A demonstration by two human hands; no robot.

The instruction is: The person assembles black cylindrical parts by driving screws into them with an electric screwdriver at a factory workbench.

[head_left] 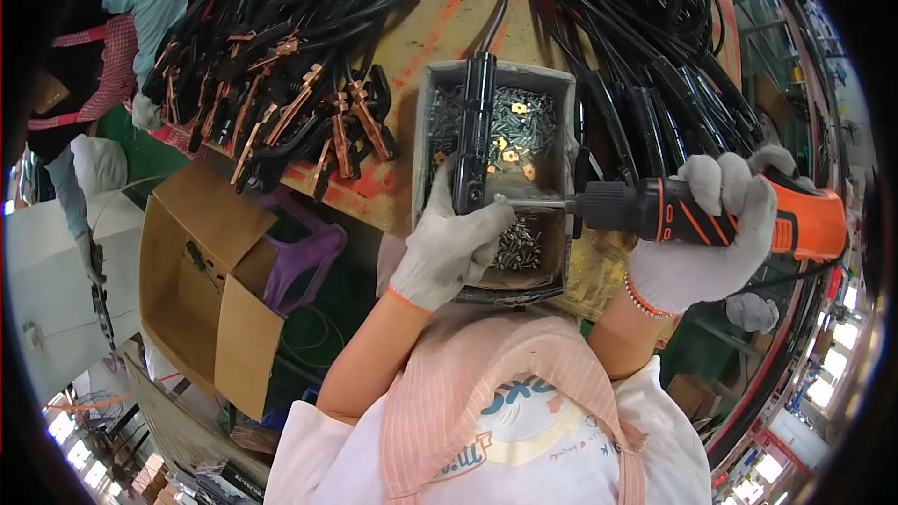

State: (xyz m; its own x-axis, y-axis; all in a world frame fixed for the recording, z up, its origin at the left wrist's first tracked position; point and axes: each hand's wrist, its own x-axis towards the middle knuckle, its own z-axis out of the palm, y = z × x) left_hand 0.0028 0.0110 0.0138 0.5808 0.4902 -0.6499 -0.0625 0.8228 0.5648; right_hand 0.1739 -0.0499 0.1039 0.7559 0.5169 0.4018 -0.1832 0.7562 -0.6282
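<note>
My left hand [447, 252], in a pale work glove, is closed round the lower end of a black tubular handle [478, 122] with a cable leaving its top. The handle lies over an open parts box [423, 145]. Gripped in my gloved right hand [706, 262] is an orange and black electric screwdriver [812, 222], held level. Its thin bit [543, 204] points left, reaching the fingertips of my left hand beside the handle's lower end. Whether a screw sits at the tip, I cannot make out. Small screws [519, 245] and several brass-coloured pieces [510, 156] lie in the box.
Black cables with copper-coloured clamp jaws [360, 117] are heaped at the left of the worktable [412, 84]. More cables with black handles [655, 122] lie to the right. A cardboard box [187, 290] and a purple stool [304, 262] stand below left. Another person [145, 0] is at far left.
</note>
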